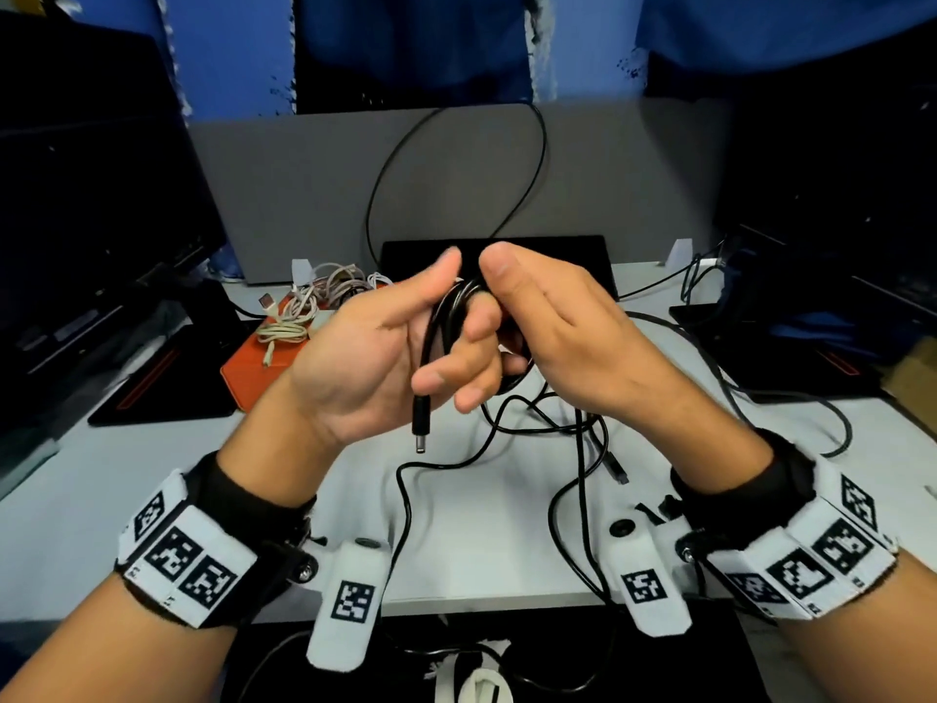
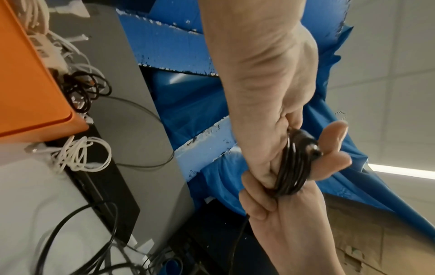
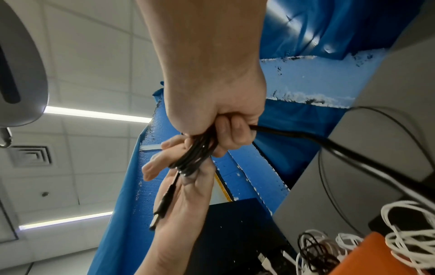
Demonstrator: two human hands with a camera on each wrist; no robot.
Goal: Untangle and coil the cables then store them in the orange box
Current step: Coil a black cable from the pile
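Above the white table (image 1: 481, 525), my left hand (image 1: 416, 332) is palm-up and holds a small coil of black cable (image 1: 451, 312) between thumb and curled fingers. The cable's barrel plug (image 1: 421, 423) hangs down from that palm. My right hand (image 1: 537, 317) grips the same coil from the right, with its fingers wrapped round the strands (image 3: 197, 154). The left wrist view shows the coil (image 2: 292, 167) pinched between both hands. The rest of the black cable (image 1: 578, 438) trails loose onto the table. The orange box (image 1: 253, 367) sits at the back left.
A tangle of white cables (image 1: 304, 307) lies on and behind the orange box. A black pad (image 1: 557, 256) with a thin cable loop is behind my hands. Dark monitors (image 1: 91, 195) flank the desk on both sides. Another black plug (image 1: 616, 469) lies on the table.
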